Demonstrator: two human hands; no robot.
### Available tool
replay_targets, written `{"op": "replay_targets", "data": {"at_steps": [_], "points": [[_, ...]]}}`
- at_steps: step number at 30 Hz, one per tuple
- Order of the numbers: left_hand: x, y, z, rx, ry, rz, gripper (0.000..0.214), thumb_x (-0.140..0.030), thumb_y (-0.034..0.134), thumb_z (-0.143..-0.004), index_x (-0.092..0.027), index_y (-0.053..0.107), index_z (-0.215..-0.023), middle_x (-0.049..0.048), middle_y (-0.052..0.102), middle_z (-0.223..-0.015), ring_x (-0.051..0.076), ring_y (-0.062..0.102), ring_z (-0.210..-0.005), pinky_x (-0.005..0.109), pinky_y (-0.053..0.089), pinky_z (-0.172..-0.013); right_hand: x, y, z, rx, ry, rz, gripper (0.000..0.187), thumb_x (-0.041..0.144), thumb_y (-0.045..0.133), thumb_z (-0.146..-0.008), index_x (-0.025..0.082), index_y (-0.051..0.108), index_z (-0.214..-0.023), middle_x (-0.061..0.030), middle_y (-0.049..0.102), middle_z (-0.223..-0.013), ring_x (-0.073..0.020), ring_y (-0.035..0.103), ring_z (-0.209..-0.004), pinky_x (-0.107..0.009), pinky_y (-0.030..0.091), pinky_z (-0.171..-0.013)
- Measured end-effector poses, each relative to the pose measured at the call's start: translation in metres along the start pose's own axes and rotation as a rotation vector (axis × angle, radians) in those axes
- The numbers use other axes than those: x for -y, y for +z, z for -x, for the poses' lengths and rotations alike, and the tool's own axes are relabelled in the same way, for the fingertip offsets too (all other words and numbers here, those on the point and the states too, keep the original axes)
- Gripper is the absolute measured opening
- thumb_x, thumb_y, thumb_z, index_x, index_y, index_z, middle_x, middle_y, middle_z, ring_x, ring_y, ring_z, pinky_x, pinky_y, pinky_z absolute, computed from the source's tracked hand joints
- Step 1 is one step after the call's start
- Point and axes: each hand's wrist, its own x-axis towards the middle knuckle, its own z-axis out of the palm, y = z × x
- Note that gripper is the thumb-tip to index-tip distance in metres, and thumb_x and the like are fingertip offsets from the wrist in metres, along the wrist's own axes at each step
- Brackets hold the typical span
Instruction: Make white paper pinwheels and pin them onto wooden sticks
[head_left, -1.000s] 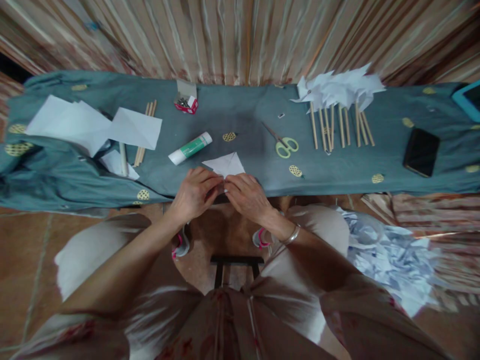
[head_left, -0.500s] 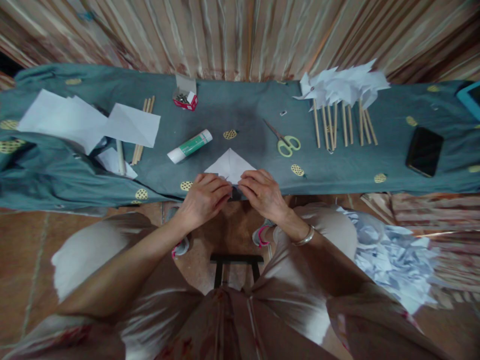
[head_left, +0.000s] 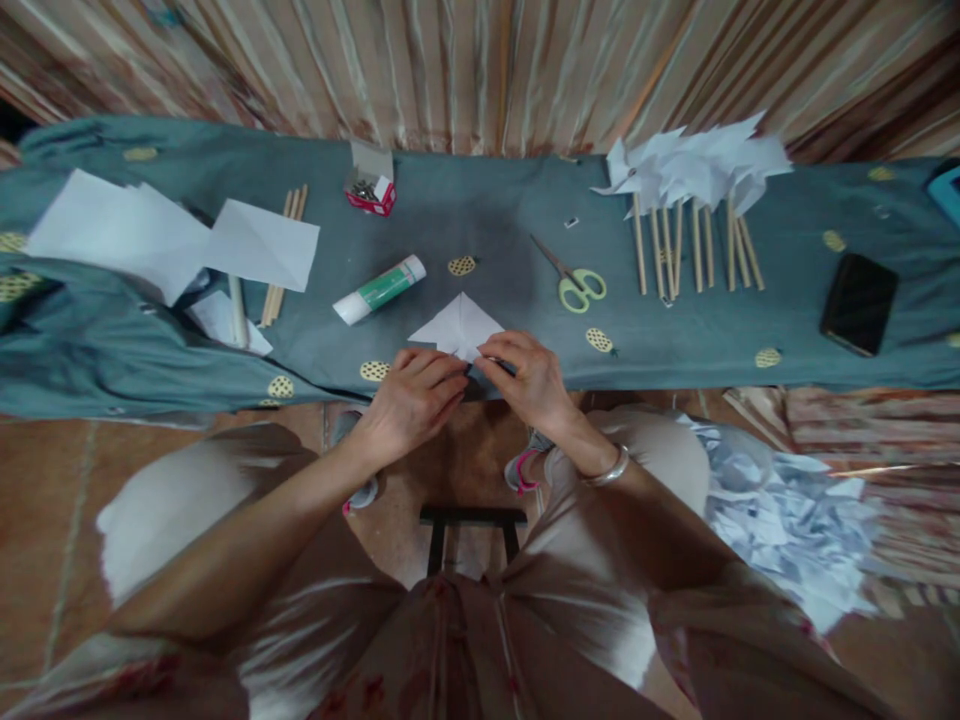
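At the counter's (head_left: 675, 350) near edge, the left hand (head_left: 412, 395) and right hand (head_left: 529, 375) both pinch the near corner of a folded white paper (head_left: 459, 325). Uneven finger pressure could skew the crease or tear it; farther back, the glue stick (head_left: 380, 289) and scissors (head_left: 574, 283) lie clear.

A striped curtain (head_left: 480, 60) in tan and brown folds hangs across the back, behind a long table under a teal cloth (head_left: 465, 220) with yellow spots. Below, terracotta floor tiles (head_left: 45, 480) and a dark stool frame (head_left: 469, 520), all dimly lit.
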Motion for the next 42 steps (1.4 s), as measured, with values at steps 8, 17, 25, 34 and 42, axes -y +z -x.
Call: {"op": "replay_targets", "data": {"at_steps": [8,17,25,34,42], "points": [[-0.002,0.001,0.003,-0.023,0.050,0.029,0.018,-0.015,0.052,-0.095,-0.013,0.069,-0.099,0.0136,0.073,-0.114,0.024,0.066,-0.110,0.039,0.046,-0.091,0.003,0.002,-0.002,0.026,0.106,-0.038,0.014,0.029,0.057,-0.091,0.022,0.070,-0.093,-0.0014,0.073,-0.084,-0.0169,0.066,-0.077,-0.030,0.052,-0.077],[-0.003,0.004,0.006,0.057,-0.020,0.113,0.022,-0.018,0.050,-0.096,-0.016,0.071,-0.100,0.0139,0.070,-0.120,0.026,0.061,-0.120,0.043,0.047,-0.095,0.002,-0.001,-0.002,0.127,-0.039,-0.010,0.019,0.023,0.053,-0.094,0.021,0.072,-0.095,-0.0054,0.075,-0.094,-0.0195,0.068,-0.091,-0.034,0.051,-0.089],[-0.003,0.006,0.005,0.056,-0.031,0.130,0.023,-0.017,0.048,-0.096,-0.015,0.070,-0.102,0.0152,0.069,-0.120,0.025,0.065,-0.112,0.041,0.050,-0.092,0.005,0.003,-0.004,0.042,0.129,-0.058,0.013,0.025,0.062,-0.086,0.022,0.065,-0.098,-0.0025,0.072,-0.085,-0.0190,0.066,-0.078,-0.033,0.054,-0.079],[-0.004,0.003,0.005,0.089,-0.057,0.085,0.026,-0.017,0.047,-0.096,-0.015,0.070,-0.106,0.0166,0.065,-0.129,0.027,0.063,-0.112,0.045,0.049,-0.092,0.002,0.006,-0.006,0.047,0.061,0.009,0.011,0.023,0.056,-0.091,0.022,0.063,-0.099,-0.0039,0.072,-0.087,-0.0200,0.067,-0.082,-0.033,0.054,-0.080],[-0.004,0.002,0.004,0.064,-0.036,0.028,0.020,-0.017,0.051,-0.095,-0.014,0.070,-0.102,0.0157,0.069,-0.121,0.028,0.062,-0.107,0.042,0.047,-0.085,0.004,0.009,-0.009,0.043,0.044,0.052,0.013,0.021,0.055,-0.090,0.021,0.062,-0.100,-0.0044,0.071,-0.086,-0.0206,0.066,-0.081,-0.034,0.054,-0.080]]}}
